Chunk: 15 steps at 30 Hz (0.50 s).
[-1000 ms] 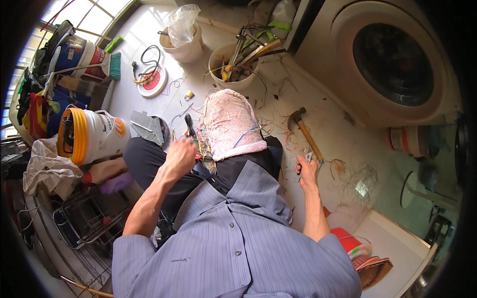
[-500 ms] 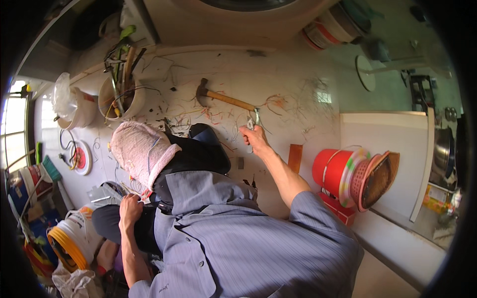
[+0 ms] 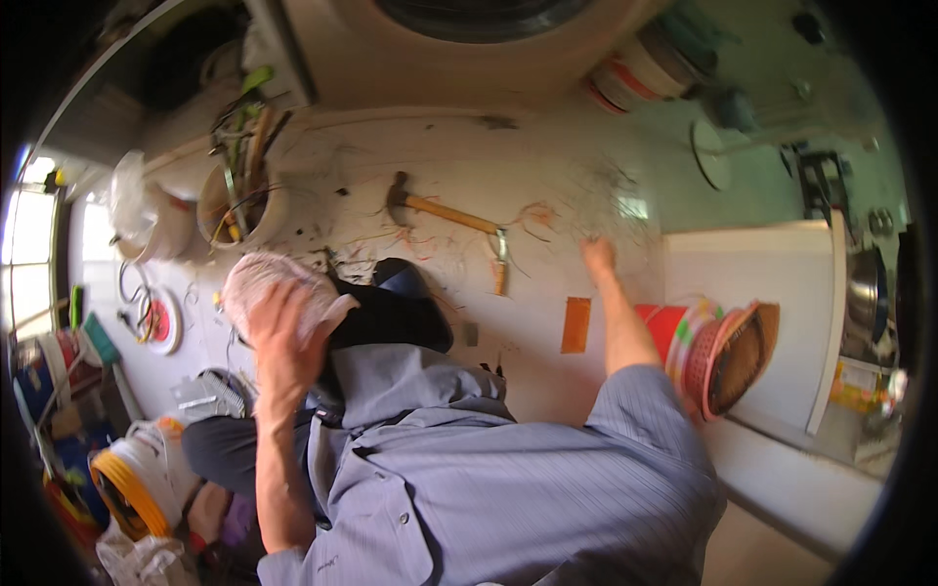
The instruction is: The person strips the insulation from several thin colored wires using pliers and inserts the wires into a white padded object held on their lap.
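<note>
A pink towel (image 3: 256, 289) covers my bent knee. My left hand (image 3: 284, 330) rests on it, open, with the fingers spread over the cloth. Out to the right, my right hand (image 3: 599, 258) is above the floor beside scattered thin wires (image 3: 539, 215). It looks closed, though motion blurs it, and whatever its fingers hold is hidden. A claw hammer (image 3: 447, 211) with a wooden handle lies on the floor ahead of my knees. At its handle end lies a small hand tool (image 3: 501, 262) with a metal head and an orange-brown handle, its exact kind unclear.
A bucket of tools (image 3: 244, 210) and another pale bucket (image 3: 161, 230) stand at the left. A red bucket (image 3: 660, 327) and a pink basket (image 3: 705, 369) are at the right, near an orange-brown flat piece (image 3: 576, 325). A white bucket with yellow rings (image 3: 132, 479) is lower left.
My right hand has let go of the small hand tool, which now lies by the hammer, and has moved right. My left hand has risen from beside my leg onto the pink towel.
</note>
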Motion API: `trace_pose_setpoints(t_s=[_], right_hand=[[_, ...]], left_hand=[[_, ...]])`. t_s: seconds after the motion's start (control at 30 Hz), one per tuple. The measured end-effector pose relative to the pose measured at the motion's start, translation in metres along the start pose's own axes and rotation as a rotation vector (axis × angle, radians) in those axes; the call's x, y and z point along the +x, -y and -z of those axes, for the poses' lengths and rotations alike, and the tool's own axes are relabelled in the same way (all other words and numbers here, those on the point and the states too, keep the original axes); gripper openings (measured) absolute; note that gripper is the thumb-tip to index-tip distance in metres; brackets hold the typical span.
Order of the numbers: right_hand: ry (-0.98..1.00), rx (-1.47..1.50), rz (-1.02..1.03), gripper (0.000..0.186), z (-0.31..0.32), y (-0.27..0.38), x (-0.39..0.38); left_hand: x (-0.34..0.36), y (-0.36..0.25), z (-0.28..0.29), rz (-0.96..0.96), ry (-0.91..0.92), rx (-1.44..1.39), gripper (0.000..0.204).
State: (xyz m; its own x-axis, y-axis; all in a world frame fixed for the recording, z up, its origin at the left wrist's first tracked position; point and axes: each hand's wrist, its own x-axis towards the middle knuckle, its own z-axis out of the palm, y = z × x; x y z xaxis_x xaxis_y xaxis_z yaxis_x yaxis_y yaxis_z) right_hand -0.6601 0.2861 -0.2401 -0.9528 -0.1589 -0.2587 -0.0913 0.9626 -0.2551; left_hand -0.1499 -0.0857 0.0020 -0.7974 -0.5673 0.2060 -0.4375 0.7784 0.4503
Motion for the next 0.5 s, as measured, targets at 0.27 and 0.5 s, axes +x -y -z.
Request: trace_pose_setpoints(t_s=[0.27,0.5], right_hand=[[0.615,0.111,0.687,0.024,-0.108,0.153,-0.250],[0.586,0.585,0.797,0.031,-0.048,0.318,-0.260]], left_hand=[[-0.092,0.079,0.009,0.353,0.093,0.218,0.020],[-0.135,0.094,0.024,0.634,0.442,0.105,0.027]])
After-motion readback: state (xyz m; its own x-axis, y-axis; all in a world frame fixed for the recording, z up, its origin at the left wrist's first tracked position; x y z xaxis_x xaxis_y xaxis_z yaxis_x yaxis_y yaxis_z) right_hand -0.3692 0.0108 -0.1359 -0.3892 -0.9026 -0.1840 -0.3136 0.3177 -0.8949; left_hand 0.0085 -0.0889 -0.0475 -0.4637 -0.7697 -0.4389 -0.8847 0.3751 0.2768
